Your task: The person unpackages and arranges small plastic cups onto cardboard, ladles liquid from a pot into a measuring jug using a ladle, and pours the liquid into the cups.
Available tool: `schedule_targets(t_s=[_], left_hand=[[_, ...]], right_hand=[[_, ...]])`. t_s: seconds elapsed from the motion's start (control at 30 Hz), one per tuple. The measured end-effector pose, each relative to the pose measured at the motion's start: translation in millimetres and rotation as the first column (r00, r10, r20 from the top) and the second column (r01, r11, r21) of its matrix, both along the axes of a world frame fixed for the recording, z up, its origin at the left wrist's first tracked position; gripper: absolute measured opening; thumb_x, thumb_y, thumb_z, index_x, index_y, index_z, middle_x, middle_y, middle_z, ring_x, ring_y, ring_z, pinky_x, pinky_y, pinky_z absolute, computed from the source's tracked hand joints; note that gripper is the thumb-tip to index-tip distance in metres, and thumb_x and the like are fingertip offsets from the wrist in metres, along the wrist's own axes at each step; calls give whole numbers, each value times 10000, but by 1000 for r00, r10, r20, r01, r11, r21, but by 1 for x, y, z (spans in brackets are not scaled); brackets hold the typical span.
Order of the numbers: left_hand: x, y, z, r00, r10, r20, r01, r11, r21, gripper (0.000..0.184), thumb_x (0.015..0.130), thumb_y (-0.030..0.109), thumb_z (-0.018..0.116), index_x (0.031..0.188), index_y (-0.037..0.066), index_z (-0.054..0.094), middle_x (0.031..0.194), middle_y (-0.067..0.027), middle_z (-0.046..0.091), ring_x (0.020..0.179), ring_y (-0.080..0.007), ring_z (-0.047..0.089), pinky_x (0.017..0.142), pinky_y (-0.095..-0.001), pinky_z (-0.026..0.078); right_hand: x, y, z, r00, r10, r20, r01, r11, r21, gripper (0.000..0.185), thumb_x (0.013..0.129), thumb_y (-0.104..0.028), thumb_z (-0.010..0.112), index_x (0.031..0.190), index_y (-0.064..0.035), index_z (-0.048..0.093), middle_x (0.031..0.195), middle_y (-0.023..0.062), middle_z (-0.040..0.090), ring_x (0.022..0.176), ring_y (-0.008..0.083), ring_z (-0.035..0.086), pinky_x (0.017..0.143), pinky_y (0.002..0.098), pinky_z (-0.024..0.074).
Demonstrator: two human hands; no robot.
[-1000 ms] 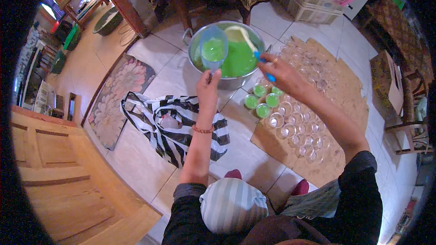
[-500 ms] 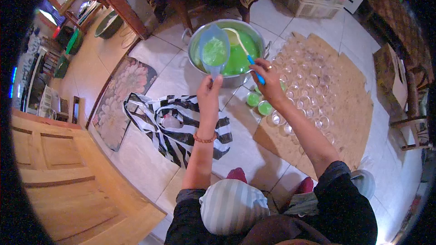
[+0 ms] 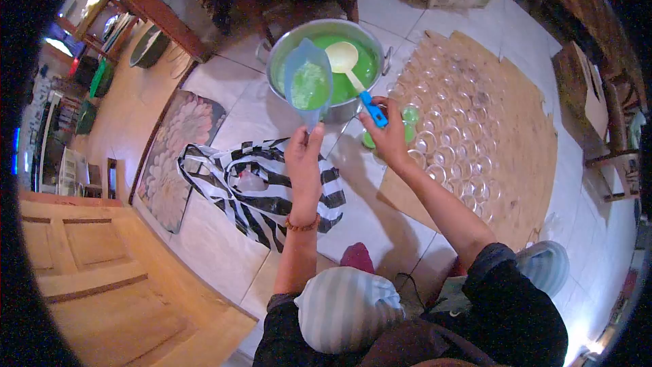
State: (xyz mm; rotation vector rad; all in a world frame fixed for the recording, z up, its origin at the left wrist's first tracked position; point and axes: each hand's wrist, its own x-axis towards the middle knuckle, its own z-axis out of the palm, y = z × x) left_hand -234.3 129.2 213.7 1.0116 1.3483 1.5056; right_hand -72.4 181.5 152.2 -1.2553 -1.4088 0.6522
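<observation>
My left hand is closed around the handle of a translucent bluish jug. Green liquid with pale froth shows in the jug, which is held above a large metal pot. More green liquid fills part of the pot. In my right hand is a ladle with a cream bowl and blue handle; its bowl is over the pot, beside the jug. Small cups of green liquid stand just past my right hand, partly hidden by it.
Many clear plastic cups stand on a brown cardboard sheet to the right. A black-and-white striped plastic bag lies on the tiles at left, near a floral mat and a wooden door. A cloth-covered table stands behind the pot.
The ladle bowl, previously green-tinged low in the pot, now shows cream and higher beside the jug. My right hand has moved slightly down and left. The whole view has shifted slightly.
</observation>
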Motion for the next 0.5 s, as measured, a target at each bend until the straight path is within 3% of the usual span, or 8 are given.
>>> schedule_targets(t_s=[0.03,0.07,0.17,0.27,0.37,0.43,0.47,0.5], left_hand=[[2,-3,6,1000,14,-8,-14,1000,16,183,879,175,596,763,46,541,692,80,403,634,-22,312,534,-191,238],[5,-6,10,1000,22,-16,-21,999,29,186,879,174,595,752,52,537,684,83,395,624,-21,304,527,-191,228],[5,-13,17,997,-20,77,23,999,-34,181,878,172,597,752,57,538,677,82,416,616,-17,311,523,-185,235],[12,-18,36,992,-66,105,70,997,-39,172,880,173,595,765,55,543,683,76,446,619,-16,324,527,-182,249],[22,-17,38,980,-139,139,141,990,-2,161,894,169,572,806,35,558,712,58,478,640,-23,365,556,-190,301],[35,-20,50,974,-164,156,165,986,8,159,901,164,560,828,23,567,730,46,495,654,-27,386,571,-196,323],[31,-16,40,963,-247,110,250,968,-10,239,907,204,547,1025,-2,574,943,-69,598,845,-135,569,741,-260,463],[38,-16,42,963,-242,115,242,970,16,230,909,193,544,1015,-8,580,915,-52,591,820,-114,552,731,-242,451]], right_hand=[[-3,-8,7,998,-9,62,6,999,49,343,806,-153,663,1077,-33,491,1034,108,544,908,189,531,811,316,428],[-2,-16,14,951,-142,275,76,969,234,376,803,-194,669,1090,-27,493,1065,112,538,937,202,527,848,338,418],[-13,-35,48,951,-112,289,20,953,304,416,783,-278,664,1061,9,548,1073,192,560,939,278,565,796,349,457],[-30,-53,88,928,270,-256,-316,935,-161,302,883,-303,569,933,-5,572,926,85,577,790,147,555,703,279,454],[-25,-48,107,767,332,-549,-557,770,-312,343,908,-349,526,859,-17,597,793,49,586,694,100,539,616,242,431],[-20,-41,102,716,289,-636,-581,752,-312,325,903,-359,536,851,-47,607,736,20,578,675,89,534,608,245,424],[-15,-39,101,702,261,-662,-582,746,-323,318,900,-358,543,852,-49,605,747,19,580,679,92,537,616,248,430],[-14,-40,106,687,234,-688,-586,739,-333,312,896,-356,550,854,-52,604,758,18,582,682,95,540,623,251,437]])
